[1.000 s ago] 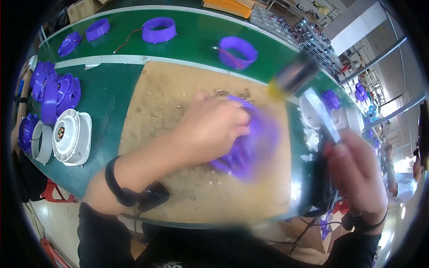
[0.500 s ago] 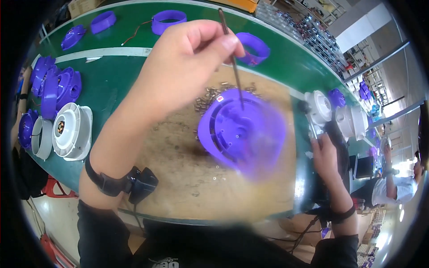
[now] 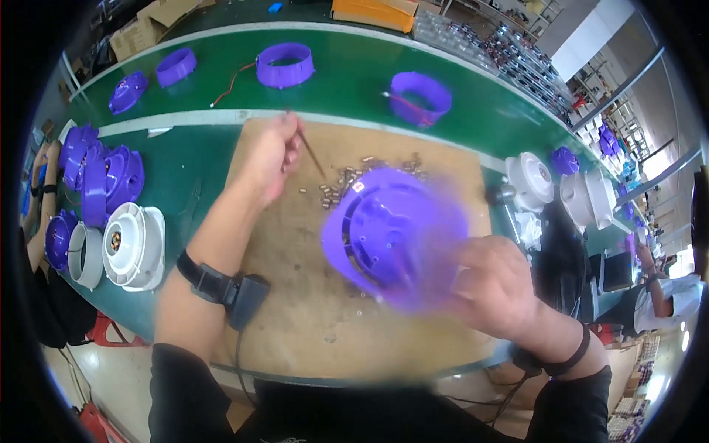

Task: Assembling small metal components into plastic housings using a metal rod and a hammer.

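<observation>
At my bench, my right hand (image 3: 496, 289) grips the tilted purple fan housing (image 3: 393, 238) w/ its open face up for access, my left hand (image 3: 269, 156) pinches a thin rod (image 3: 310, 151) above loose small metal parts (image 3: 354, 181) on the brown work mat (image 3: 310, 325).

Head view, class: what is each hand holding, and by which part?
The left hand pinches a thin rod at its upper end. The right hand grips the blurred purple round housing by its lower right edge.
</observation>
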Motion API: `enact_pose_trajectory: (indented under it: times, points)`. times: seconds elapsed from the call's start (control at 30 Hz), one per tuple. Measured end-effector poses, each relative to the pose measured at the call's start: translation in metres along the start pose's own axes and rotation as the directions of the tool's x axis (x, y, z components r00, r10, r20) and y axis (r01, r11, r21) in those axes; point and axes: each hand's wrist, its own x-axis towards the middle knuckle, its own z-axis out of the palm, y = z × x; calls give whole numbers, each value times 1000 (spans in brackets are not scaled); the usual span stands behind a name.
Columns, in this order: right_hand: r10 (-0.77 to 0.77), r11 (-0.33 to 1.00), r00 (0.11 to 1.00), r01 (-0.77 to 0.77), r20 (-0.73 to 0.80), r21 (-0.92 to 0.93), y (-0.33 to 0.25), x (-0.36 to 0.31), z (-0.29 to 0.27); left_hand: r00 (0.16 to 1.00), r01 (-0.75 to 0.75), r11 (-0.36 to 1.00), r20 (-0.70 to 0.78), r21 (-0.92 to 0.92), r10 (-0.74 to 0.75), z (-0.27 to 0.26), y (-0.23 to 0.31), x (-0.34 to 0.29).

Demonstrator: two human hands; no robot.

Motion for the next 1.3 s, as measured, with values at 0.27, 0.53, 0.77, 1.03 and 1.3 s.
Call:
enact_pose_trajectory:
  times: [0.27,0.53,0.77,1.03,1.3]
  points:
    - [27,999,996,-24,-83,31,29,22,-9,999,-32,999,44,15,31,-6,-17,5]
    - [848,362,529,-570,-7,738,112,39,-10,999,-42,996,24,84,41,1,-14,7]
    - [945,62,304,-518,116,853,167,15,-13,999,-32,993,22,112,30,4,-14,3]
    - [1000,-12,8,-469,18,883,254,-23,13,999,-37,984,9,175,36,5,-14,3]
    - [943,-315,-83,-540,323,780,356,-56,37,999,-47,980,17,194,45,4,-15,2]
